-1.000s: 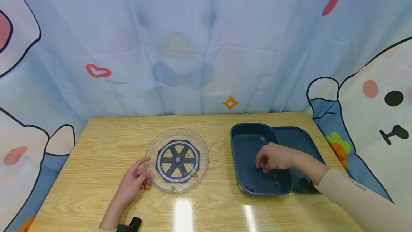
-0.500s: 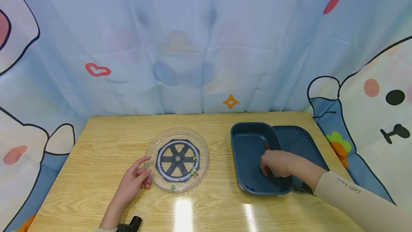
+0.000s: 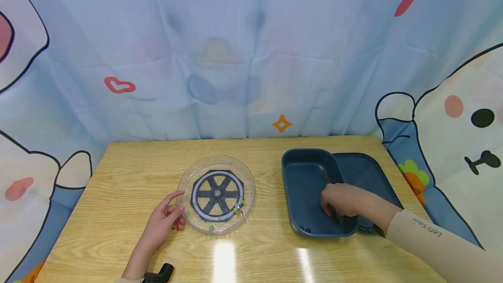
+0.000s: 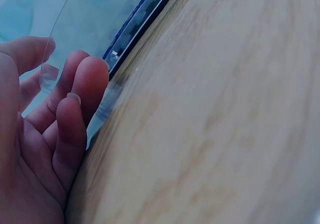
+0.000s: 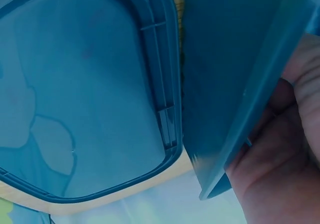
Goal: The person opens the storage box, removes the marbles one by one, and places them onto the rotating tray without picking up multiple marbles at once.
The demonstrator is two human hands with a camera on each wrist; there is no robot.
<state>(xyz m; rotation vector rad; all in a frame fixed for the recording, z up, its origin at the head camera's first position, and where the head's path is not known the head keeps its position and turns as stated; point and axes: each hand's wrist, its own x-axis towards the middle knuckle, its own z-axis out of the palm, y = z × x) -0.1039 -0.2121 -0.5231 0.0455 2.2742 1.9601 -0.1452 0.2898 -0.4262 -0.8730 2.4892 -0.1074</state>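
Note:
A clear round dish (image 3: 183, 178) lies on the table, with a dark spoked wheel-shaped pattern (image 3: 217, 194) showing through it. Several small marbles (image 3: 211, 228), green, yellowish and clear, sit toward its near and right sides. My left hand (image 3: 163, 217) touches the dish's left rim with index finger and thumb; the other fingers bend loosely below. My right hand (image 3: 341, 199) reaches into a dark blue bin (image 3: 300, 167), fingers pointing down by its right wall. Its fingertips are hidden, so I cannot tell what they hold. Red marbles (image 3: 325, 177) and blue marbles (image 3: 304, 229) lie in the bin.
A flat dark blue lid or tray (image 3: 361, 169) lies right of the bin, partly under my right forearm. A printed curtain (image 3: 251, 56) hangs behind the wooden table (image 3: 137, 165). A black wrist device (image 3: 158, 273) shows at my left wrist.
My right hand has moved down and rightward inside the bin, uncovering the red marbles. In the dish one greenish marble has rolled right and nearer to the others. My left hand stays put.

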